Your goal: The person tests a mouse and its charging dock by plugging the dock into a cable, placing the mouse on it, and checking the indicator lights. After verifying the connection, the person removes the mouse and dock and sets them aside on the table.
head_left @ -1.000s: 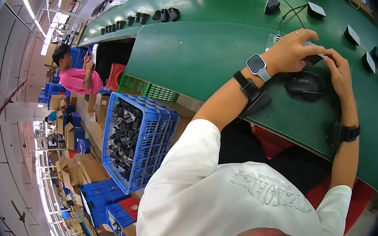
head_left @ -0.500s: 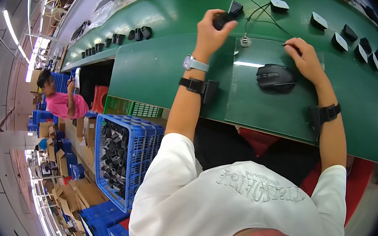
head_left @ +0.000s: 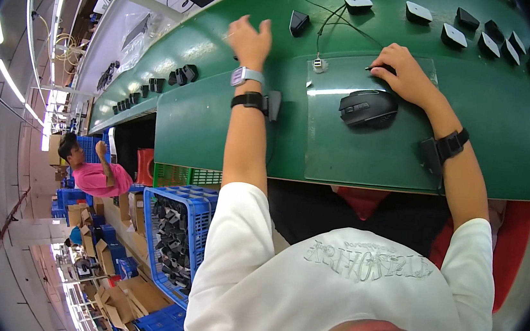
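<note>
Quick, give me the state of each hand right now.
Left hand: open, fingers spread, holding nothing, over the green belt.
Right hand: curled on a small dark object on the mat, beside the black mouse.

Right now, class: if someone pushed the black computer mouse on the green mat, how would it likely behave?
The black computer mouse looks rigid, so it probably keeps its shape. Low and flat-based, it should slide rather than tip or roll. It seems light for its size.

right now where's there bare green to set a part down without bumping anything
Free: the green bench below the left hand, and the near half of the clear mat below the black mouse. Also the strip right of the right hand. Crowded: the far edge, with its row of small black parts and a cable.
</note>
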Available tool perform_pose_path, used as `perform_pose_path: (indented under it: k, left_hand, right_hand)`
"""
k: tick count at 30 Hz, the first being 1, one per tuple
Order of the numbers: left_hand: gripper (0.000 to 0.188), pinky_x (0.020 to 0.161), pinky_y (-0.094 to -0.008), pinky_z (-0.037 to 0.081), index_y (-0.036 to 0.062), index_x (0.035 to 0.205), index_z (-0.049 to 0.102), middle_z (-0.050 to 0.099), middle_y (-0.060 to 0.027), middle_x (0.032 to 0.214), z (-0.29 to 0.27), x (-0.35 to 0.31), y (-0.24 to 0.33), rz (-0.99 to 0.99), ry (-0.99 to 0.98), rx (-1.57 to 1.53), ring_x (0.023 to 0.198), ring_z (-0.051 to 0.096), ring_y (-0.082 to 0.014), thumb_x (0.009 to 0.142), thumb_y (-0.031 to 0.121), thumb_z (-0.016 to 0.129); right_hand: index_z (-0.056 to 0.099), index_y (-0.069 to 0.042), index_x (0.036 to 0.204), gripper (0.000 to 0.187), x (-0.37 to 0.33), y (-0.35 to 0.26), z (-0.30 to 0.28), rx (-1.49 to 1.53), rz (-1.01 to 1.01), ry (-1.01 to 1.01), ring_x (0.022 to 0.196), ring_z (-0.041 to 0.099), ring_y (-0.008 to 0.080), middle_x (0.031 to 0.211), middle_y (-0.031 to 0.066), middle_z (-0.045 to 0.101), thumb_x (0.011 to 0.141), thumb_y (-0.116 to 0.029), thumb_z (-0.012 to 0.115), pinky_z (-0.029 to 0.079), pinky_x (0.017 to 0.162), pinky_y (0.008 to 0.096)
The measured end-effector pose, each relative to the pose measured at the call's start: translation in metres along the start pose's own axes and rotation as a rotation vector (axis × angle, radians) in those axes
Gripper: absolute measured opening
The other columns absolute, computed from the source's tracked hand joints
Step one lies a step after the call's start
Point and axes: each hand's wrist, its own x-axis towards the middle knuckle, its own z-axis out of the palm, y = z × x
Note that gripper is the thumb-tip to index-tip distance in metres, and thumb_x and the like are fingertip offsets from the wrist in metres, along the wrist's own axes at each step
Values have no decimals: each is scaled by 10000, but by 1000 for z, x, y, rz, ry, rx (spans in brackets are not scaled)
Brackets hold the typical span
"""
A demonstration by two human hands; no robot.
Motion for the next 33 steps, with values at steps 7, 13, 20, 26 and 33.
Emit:
perform_pose_path:
  k: [7,13,20,26,33]
  left_hand:
    - [539,859,-450,555,-39,1020,730,730,-222,920,23,-1,57,-13,-361,-293,899,701,-397,829,462,778]
    - [277,596,-284,475,-50,1045,638,684,-134,846,-50,-24,113,-285,-981,-1644,670,626,-183,856,149,597]
    - [265,575,-232,402,-19,973,627,613,-54,773,-59,-50,146,-191,-1061,-1563,636,544,-112,733,91,610]
    - [310,620,-238,426,-26,994,639,606,-25,781,-63,-58,145,-46,-972,-1445,678,542,-107,718,115,647]
    - [288,654,-244,437,-30,957,640,593,-26,772,-64,-65,150,51,-888,-1297,713,536,-110,713,123,647]
  right_hand:
    - [678,-25,944,146,4,-9,-3,19,-65,118,984,559,271,936,81,634,972,-167,662,423,944,370]
    - [663,-10,977,178,9,-7,-7,123,-36,307,913,575,268,914,95,633,1007,-177,611,430,931,365]
    - [672,-24,953,174,7,-8,-4,115,-86,286,911,559,240,851,61,595,990,-193,647,397,963,358]
    - [670,-41,925,168,4,-7,-6,15,-128,221,868,550,224,823,47,578,985,-196,648,380,1000,381]
    - [666,-50,911,137,3,-10,-2,-7,-133,160,800,523,211,787,37,557,971,-174,661,369,1025,383]
